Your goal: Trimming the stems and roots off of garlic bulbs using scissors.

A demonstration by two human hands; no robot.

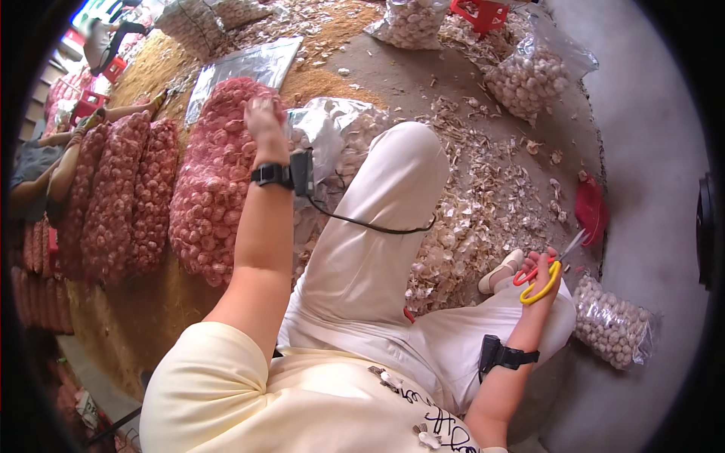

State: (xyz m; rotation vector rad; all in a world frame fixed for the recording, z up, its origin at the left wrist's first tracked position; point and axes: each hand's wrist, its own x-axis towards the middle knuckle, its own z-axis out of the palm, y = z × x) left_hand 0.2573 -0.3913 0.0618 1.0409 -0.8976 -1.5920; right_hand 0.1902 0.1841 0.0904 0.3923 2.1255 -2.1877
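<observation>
My left hand is over the top of a full red mesh bag of garlic bulbs; its fingers are smeared by motion, so their grip does not show clearly. A clear plastic bag of pale bulbs stands just right of that mesh bag, partly hidden by my raised knee. Resting by my other knee, my right hand is closed on a pair of scissors. One scissor handle is red and the other yellow, and the blades point away to the upper right.
More red mesh bags stand at left, beside another person's arm. Dry garlic skins litter the floor. Filled clear bags stand at the far right and near right. A red stool and red cloth-like item lie beyond.
</observation>
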